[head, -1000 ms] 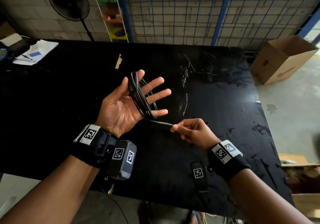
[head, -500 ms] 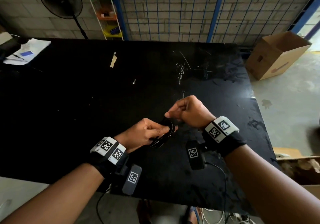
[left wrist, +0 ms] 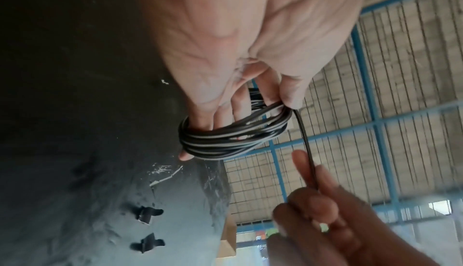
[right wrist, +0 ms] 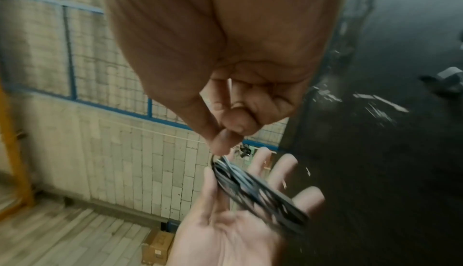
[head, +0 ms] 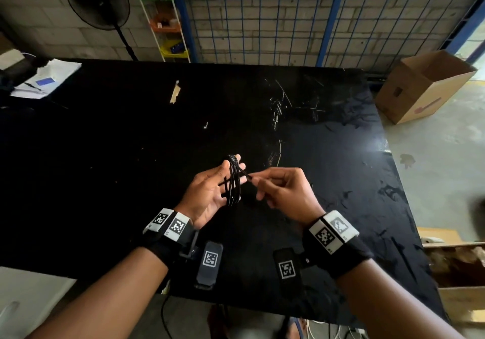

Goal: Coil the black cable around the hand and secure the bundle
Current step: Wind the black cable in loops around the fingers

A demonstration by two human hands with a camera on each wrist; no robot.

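Left hand [head: 210, 194] has reopened from a fist, thin glossy black cable [head: 233, 181] looped round its straight fingers, right hand [head: 283, 194] now pinching the tail taut, so securing looks underway.

I see the black cable [head: 233, 181] coiled in several loops round my outstretched left-hand fingers [head: 225, 170], free end leading right.

Beyond your black worktop [head: 131, 155] stand a fan [head: 97, 0], a shelf rack [head: 168, 29] and, right, a cardboard box [head: 425, 87].
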